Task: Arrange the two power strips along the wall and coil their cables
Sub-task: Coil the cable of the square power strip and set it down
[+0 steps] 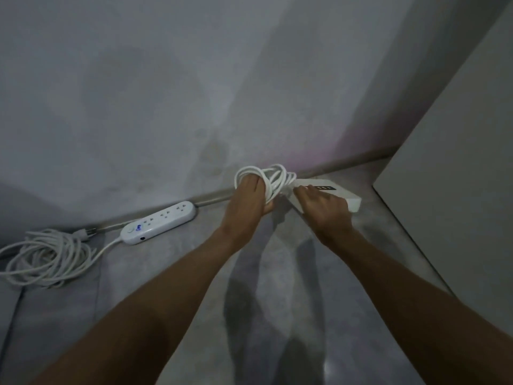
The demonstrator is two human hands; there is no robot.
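A rounded white power strip (159, 222) lies on the grey floor along the wall's foot, left of centre. Its cable runs left into a loose coil (47, 258) with the plug (84, 233) at the wall. A second, boxy white power strip (337, 194) lies by the wall to the right. My left hand (249, 201) grips the looped white cable (273, 177) of that strip, just left of it. My right hand (322, 205) rests on the boxy strip's near end, fingers bent over its edge; their tips are hidden.
A pale grey wall (194, 93) rises behind both strips, with a skirting line at its foot. A light cabinet or door panel (458, 162) stands at the right, close to the boxy strip. Grey tiled floor (194, 273) spreads toward me.
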